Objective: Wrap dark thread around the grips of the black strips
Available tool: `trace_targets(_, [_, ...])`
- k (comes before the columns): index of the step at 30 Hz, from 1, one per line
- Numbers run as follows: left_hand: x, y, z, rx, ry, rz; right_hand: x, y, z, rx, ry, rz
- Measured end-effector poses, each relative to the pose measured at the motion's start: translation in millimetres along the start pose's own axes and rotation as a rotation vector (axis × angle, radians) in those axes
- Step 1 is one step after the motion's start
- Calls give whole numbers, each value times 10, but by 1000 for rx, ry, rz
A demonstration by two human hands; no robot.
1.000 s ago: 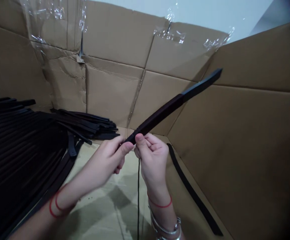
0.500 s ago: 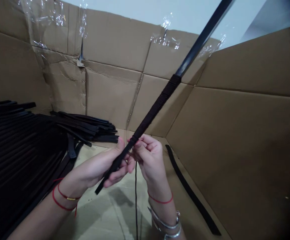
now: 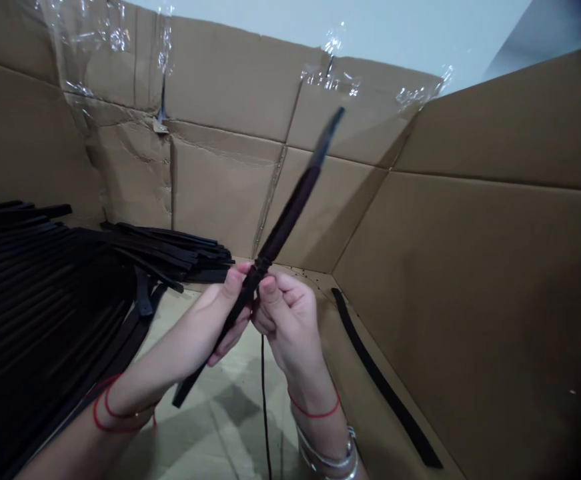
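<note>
A long thin black strip (image 3: 290, 213) rises up and to the right from my hands, its far end blurred by motion. The part above my hands is wound with dark cord. My left hand (image 3: 220, 317) is closed around the strip, whose lower end sticks out below the palm. Pressed against it, my right hand (image 3: 283, 317) pinches the strip at the same spot. A thin black cord (image 3: 263, 393) hangs straight down from my fingers.
Cardboard walls (image 3: 470, 267) close in the back and right. A big pile of black strips (image 3: 50, 280) fills the left side. One loose black strip (image 3: 380, 380) lies along the foot of the right wall. The cardboard floor (image 3: 220, 413) shows below my hands.
The strip has been turning in my hands: its far end swung up, then back down and left. My left hand has slid up it, so its lower end now pokes out below.
</note>
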State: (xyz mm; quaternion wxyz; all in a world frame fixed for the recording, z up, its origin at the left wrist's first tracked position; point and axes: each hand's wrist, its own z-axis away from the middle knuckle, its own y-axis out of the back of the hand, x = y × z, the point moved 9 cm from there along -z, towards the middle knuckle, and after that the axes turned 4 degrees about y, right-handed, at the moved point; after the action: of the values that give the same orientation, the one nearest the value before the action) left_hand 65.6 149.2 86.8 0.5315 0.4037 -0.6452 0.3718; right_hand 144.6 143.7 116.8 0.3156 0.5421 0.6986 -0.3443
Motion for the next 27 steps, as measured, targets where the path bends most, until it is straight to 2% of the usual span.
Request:
trace_targets(1, [-8,-75,12,-90,17,3,2,1,-2,2,-1,-11])
trace_targets(2, [11,-100,24,-130,4,-16,-32,43,-4,48,33,11])
trace_targets(4, [97,18,29,-22,-81,-89,-136,165,6,182,125,81])
trace_targets(5, [116,93,28,52,-96,-101,-158,183,9,202,138,95])
trace_targets(6, [93,132,16,84,-69,-84,-148,154,2,167,121,88])
trace_targets(8, [-36,36,-28,-30,67,18,-114,45,-7,40,80,62])
trace_targets(9, [-84,-42,-43,-108,118,63,-122,30,-2,23,91,80])
trace_targets(10, [-96,-76,-60,-134,126,77,-156,61,6,61,131,125])
trace_targets(13, [-11,75,-93,69,2,-6,-259,225,54,266,253,257])
trace_targets(14, [-16,94,-84,96,1,-12,-217,221,39,248,218,231])
trace_targets(15, [-49,61,-74,61,33,7,-141,178,11,178,148,169])
trace_targets(17, [-115,-91,-31,-103,110,71,-31,82,-20,44,23,32])
trace_targets(18, [-107,-132,-5,-146,107,78,-37,88,-23,43,11,0])
trace_targets(21, [18,-9,38,0,-16,29,-192,217,8,181,94,64])
trace_targets(22, [14,4,45,12,0,35,-218,206,20,170,94,78])
trace_targets(24, [-103,-124,54,-145,159,95,-215,106,34,67,58,94])
trace_targets(25, [-149,-202,67,-239,226,115,-218,74,43,41,59,113])
trace_targets(26, [-170,-235,68,-283,254,110,-229,74,49,54,76,143])
trace_targets(27, [-127,-161,27,-202,190,71,-248,102,56,104,108,178])
